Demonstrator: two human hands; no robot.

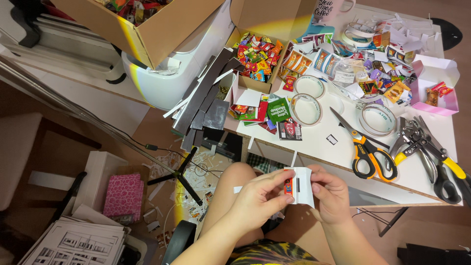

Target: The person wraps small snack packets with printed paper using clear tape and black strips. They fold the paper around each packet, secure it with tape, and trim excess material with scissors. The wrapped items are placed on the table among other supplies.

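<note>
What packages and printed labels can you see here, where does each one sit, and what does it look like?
Small white paper box with red insert: held between left hand and right hand.
Green printed packet: table's near edge, rectangular.
Pink open carton: table's right end.
Brown cardboard box of bright wrappers: table's left part.

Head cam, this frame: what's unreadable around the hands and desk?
- Small white folded paper box: lower part hidden by the left hand and right hand.
- Red item at the box front: too small to identify.
- Brown cardboard box of wrappers: cut off by the top edge.
- Black-handled shears: cut off by the right edge.
</note>
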